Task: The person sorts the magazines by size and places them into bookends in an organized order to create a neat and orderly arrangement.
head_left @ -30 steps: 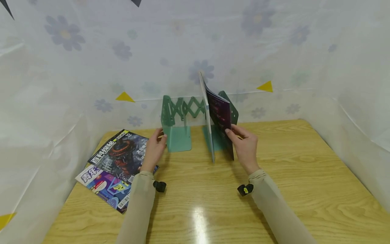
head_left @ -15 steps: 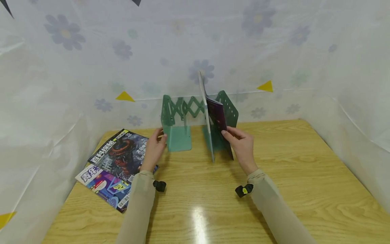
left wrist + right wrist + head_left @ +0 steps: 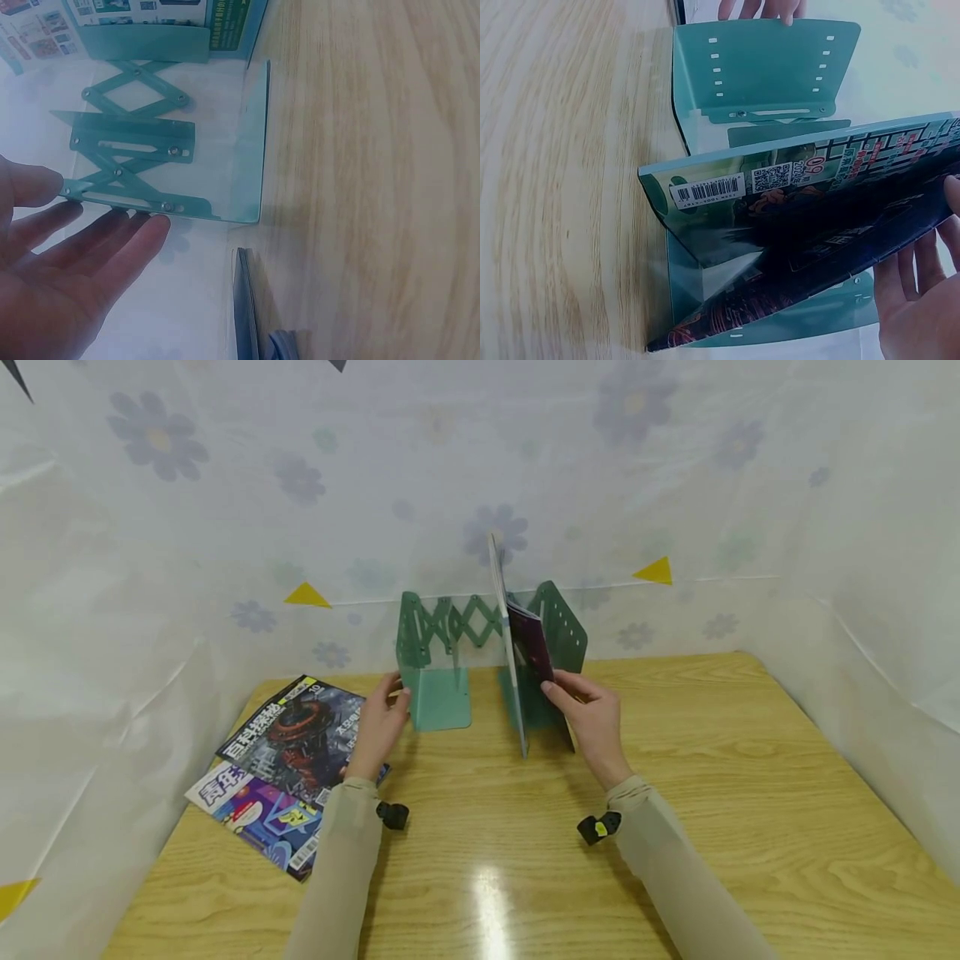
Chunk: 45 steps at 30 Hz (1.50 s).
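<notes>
A green expandable metal book rack (image 3: 442,702) stands at the back of the table. My left hand (image 3: 381,731) rests its fingertips against the outer face of the rack's left end plate (image 3: 769,64). Between thumb and fingers, my right hand (image 3: 595,722) pinches the near edge of a dark purple magazine (image 3: 531,643). That magazine tilts inside the rack, beside the right end plate (image 3: 564,631). Left of it stands a light-edged magazine (image 3: 510,660), whose barcoded cover (image 3: 709,191) shows in the right wrist view. The two magazines part in a narrow V toward me.
On the table's left side lies a magazine with a space-station cover (image 3: 296,735), overlapping a colourful purple magazine (image 3: 270,818). A flower-patterned white sheet (image 3: 360,468) hangs behind the wooden table (image 3: 487,827) and along its sides.
My right hand has moved left, swinging the dark magazine closer to the light-edged one. More of the right end plate shows. My left hand has stayed in place.
</notes>
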{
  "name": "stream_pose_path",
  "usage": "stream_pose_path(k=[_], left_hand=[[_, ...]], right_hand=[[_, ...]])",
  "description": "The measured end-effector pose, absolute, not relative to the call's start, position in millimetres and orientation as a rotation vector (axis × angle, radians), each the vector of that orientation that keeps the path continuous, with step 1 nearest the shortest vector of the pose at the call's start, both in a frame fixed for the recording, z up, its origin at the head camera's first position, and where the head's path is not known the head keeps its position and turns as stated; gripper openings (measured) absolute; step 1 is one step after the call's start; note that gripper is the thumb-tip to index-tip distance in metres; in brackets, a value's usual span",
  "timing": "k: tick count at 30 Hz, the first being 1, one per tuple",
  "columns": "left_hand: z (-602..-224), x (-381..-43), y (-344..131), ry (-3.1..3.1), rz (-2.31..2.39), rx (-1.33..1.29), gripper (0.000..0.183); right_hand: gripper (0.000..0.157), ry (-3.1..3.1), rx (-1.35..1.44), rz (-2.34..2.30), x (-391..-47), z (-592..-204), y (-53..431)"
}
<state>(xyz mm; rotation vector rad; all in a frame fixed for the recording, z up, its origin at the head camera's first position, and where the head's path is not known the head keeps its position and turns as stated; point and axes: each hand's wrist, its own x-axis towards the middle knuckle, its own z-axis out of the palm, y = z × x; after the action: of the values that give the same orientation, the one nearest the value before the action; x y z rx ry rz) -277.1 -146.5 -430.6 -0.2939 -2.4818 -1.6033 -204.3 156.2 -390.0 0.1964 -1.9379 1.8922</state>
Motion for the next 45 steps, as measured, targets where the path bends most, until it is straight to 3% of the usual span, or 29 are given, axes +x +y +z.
stream_pose_path(k=[14, 36, 45], left_hand=[[-429, -274, -147, -2.487, -1.615, -0.296, 0.043], [-429, -274, -147, -2.483, -1.606, -0.315, 0.042], [-429, -275, -147, -2.482, -1.608, -0.301, 0.045]], right_hand=[[0.036, -1.938, 0.314, 1.871, -203, -391, 164], [0.034, -1.933, 0.415, 1.873, -205, -392, 161], [0.037, -1.937, 0.323, 1.815, -202, -387, 168]])
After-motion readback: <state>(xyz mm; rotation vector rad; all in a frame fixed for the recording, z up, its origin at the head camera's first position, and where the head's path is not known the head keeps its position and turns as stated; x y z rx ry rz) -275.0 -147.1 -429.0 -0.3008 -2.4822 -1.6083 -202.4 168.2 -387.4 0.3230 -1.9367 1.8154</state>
